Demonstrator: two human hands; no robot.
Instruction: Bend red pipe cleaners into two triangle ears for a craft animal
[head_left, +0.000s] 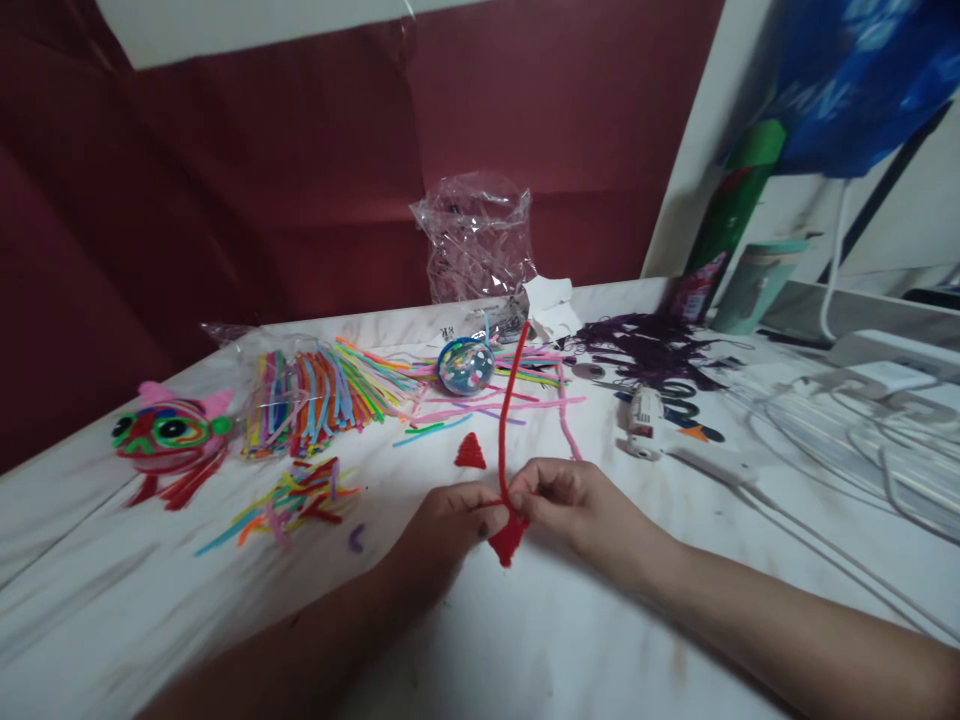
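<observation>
One left hand (457,515) and one right hand (566,500) have thumbs and forefingers clamped on a red stem (504,420), folded to a point below them, its long end rising above. Just beyond lies a red triangle (470,452) on the table (465,650). Farther out, at left, are cut bits (301,495), a pink-eared figure (174,432) and a stem bundle (326,395); behind the triangle, a ball (465,366); at right, purple strips (645,345).

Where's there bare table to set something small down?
On the table, the near side of the left hand and right hand is bare, between the forearms. So is the near left, bordered by the left forearm, cut scraps and animal figure. It's crowded beyond the hands: colourful bundle, ball, purple strips; cables crowd the right.
</observation>
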